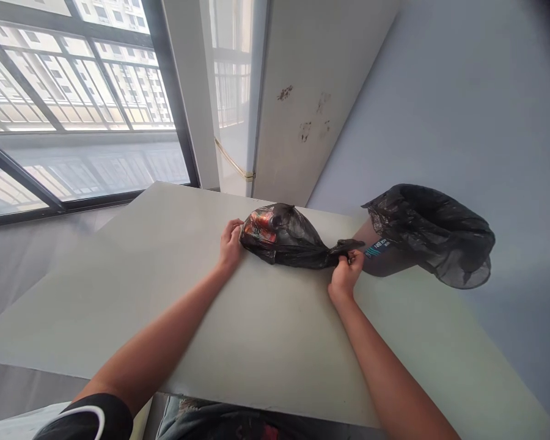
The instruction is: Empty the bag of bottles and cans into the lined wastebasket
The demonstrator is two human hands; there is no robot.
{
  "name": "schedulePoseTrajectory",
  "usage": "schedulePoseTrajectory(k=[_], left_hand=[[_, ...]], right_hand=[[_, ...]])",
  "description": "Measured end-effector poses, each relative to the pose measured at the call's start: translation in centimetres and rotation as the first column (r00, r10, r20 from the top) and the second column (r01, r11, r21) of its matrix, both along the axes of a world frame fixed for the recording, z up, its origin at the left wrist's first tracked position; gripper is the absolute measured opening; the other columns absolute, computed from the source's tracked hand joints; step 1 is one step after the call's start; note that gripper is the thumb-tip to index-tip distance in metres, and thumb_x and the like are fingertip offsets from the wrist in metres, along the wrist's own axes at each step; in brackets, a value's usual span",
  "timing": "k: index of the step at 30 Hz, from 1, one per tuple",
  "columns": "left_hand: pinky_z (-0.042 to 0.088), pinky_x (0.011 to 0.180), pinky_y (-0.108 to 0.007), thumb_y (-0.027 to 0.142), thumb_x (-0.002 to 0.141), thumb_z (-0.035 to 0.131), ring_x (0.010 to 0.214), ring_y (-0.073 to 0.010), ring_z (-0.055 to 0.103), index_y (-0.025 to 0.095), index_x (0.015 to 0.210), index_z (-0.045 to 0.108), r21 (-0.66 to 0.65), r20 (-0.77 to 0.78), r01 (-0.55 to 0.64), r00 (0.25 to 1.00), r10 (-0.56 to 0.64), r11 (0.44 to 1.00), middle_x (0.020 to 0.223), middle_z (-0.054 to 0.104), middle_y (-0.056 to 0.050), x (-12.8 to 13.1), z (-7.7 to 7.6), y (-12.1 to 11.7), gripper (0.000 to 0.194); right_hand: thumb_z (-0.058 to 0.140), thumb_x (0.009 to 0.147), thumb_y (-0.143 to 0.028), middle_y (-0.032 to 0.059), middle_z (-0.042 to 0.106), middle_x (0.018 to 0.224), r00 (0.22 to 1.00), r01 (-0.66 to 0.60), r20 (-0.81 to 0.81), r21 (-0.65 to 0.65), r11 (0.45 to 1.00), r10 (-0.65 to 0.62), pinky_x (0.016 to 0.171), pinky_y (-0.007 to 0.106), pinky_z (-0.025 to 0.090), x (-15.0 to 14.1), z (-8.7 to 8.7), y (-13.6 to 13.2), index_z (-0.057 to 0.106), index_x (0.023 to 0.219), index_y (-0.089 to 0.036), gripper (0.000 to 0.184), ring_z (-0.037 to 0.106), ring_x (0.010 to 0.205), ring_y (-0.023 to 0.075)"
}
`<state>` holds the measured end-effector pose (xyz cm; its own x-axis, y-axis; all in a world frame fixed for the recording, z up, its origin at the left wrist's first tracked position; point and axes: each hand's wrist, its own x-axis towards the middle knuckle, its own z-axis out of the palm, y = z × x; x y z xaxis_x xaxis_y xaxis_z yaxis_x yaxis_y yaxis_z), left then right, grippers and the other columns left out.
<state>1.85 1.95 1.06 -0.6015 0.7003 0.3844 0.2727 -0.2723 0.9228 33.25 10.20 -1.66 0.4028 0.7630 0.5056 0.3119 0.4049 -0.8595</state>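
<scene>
A filled black plastic bag (288, 241) lies on its side on a pale table (174, 287), with something orange and red showing through its left end. My left hand (230, 244) is curled against that left end. My right hand (347, 272) pinches the bag's twisted neck at its right end. Just right of that hand a brown bin (385, 253) lined with another black bag (435, 235) lies tipped over, its mouth facing right.
The table's far edge meets a white pillar (302, 104) and a grey wall (462, 122). A large window (73, 104) fills the left, with buildings beyond it. The table's near edge (256, 403) runs just above my lap.
</scene>
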Motion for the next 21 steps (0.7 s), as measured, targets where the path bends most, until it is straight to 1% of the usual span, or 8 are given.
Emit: schedulePoseTrajectory(k=[3, 5, 8, 11, 14, 16, 18, 21], left_hand=[[0.056, 0.087, -0.034, 0.047, 0.097, 0.064, 0.101, -0.0228, 0.068, 0.025, 0.125, 0.065, -0.035, 0.030, 0.159, 0.987, -0.158, 0.987, 0.109, 0.072, -0.006, 0.3, -0.1, 0.1, 0.035], [0.054, 0.096, -0.037, 0.045, 0.089, 0.075, 0.111, -0.0249, 0.067, 0.025, 0.120, 0.068, -0.042, -0.029, 0.181, 0.983, -0.183, 0.983, 0.121, 0.071, -0.007, 0.5, -0.1, 0.1, 0.037], [0.051, 0.102, -0.039, 0.043, 0.091, 0.072, 0.116, -0.0251, 0.066, 0.023, 0.104, 0.071, -0.050, -0.076, 0.158, 0.984, -0.161, 0.986, 0.123, 0.072, -0.007, 0.4, -0.3, 0.2, 0.023], [0.053, 0.091, -0.034, 0.045, 0.098, 0.063, 0.101, -0.0219, 0.068, 0.022, 0.102, 0.069, -0.070, -0.048, 0.164, 0.985, -0.167, 0.984, 0.108, 0.074, -0.005, 0.3, -0.5, 0.4, 0.024], [0.049, 0.082, -0.032, 0.046, 0.102, 0.057, 0.088, -0.0194, 0.063, 0.022, 0.096, 0.062, -0.086, -0.063, 0.089, 0.994, -0.095, 0.992, 0.094, 0.070, -0.003, 0.1, -0.4, 0.4, 0.026], [0.046, 0.080, -0.032, 0.047, 0.103, 0.054, 0.083, -0.0188, 0.058, 0.022, 0.090, 0.056, -0.097, -0.077, 0.024, 0.997, -0.031, 0.995, 0.087, 0.064, -0.002, 0.0, -0.3, 0.2, 0.028], [0.044, 0.078, -0.033, 0.048, 0.104, 0.053, 0.080, -0.0189, 0.054, 0.023, 0.086, 0.052, -0.115, -0.090, -0.028, 0.996, 0.018, 0.993, 0.082, 0.058, -0.001, 0.0, -0.1, 0.1, 0.031], [0.043, 0.077, -0.035, 0.051, 0.105, 0.050, 0.078, -0.0199, 0.051, 0.023, 0.084, 0.049, -0.147, -0.087, -0.091, 0.993, 0.078, 0.985, 0.080, 0.055, -0.001, -0.1, -0.2, 0.0, 0.035]], right_hand=[[0.051, 0.080, -0.025, 0.0005, 0.046, 0.085, 1.000, 0.017, 0.025, 0.003, 1.000, -0.017, 0.066, 0.031, 0.044, -0.3, 0.4, -0.3, 0.044, 0.099, -0.024, 0.020, 0.050, 0.074, 0.0190], [0.053, 0.081, -0.024, 0.0023, 0.046, 0.089, 0.998, 0.040, 0.043, 0.021, 0.999, -0.041, 0.069, 0.034, 0.046, -0.1, 1.2, -1.1, 0.045, 0.103, -0.024, 0.024, 0.050, 0.076, 0.0204], [0.060, 0.081, -0.023, 0.0091, 0.048, 0.098, 0.978, 0.083, 0.178, 0.167, 0.983, -0.112, 0.083, 0.046, 0.049, 0.3, 2.8, -3.4, 0.050, 0.106, -0.023, 0.027, 0.053, 0.090, 0.0274], [0.061, 0.086, -0.016, 0.0120, 0.054, 0.097, 0.855, -0.162, 0.515, 0.382, 0.910, -0.063, 0.088, 0.053, 0.049, -0.2, 4.3, -6.1, 0.056, 0.103, -0.024, 0.019, 0.057, 0.096, 0.0312], [0.055, 0.095, -0.011, 0.0121, 0.065, 0.111, 0.555, -0.593, 0.794, 0.169, 0.787, 0.248, 0.093, 0.048, 0.051, -2.0, 5.4, -7.8, 0.062, 0.116, -0.026, 0.026, 0.063, 0.105, 0.0282], [0.055, 0.099, -0.013, 0.0116, 0.068, 0.123, 0.357, -0.709, 0.863, 0.001, 0.705, 0.357, 0.099, 0.045, 0.051, -3.2, 5.8, -8.0, 0.063, 0.123, -0.024, 0.028, 0.064, 0.113, 0.0267], [0.055, 0.102, -0.016, 0.0108, 0.070, 0.123, 0.290, -0.707, 0.893, -0.042, 0.705, 0.345, 0.102, 0.044, 0.050, -3.9, 5.8, -7.9, 0.066, 0.122, -0.022, 0.023, 0.066, 0.111, 0.0252], [0.054, 0.104, -0.017, 0.0091, 0.072, 0.114, 0.355, -0.610, 0.884, -0.027, 0.792, 0.304, 0.095, 0.036, 0.053, -3.6, 5.7, -7.4, 0.071, 0.114, -0.020, 0.020, 0.069, 0.097, 0.0204]])
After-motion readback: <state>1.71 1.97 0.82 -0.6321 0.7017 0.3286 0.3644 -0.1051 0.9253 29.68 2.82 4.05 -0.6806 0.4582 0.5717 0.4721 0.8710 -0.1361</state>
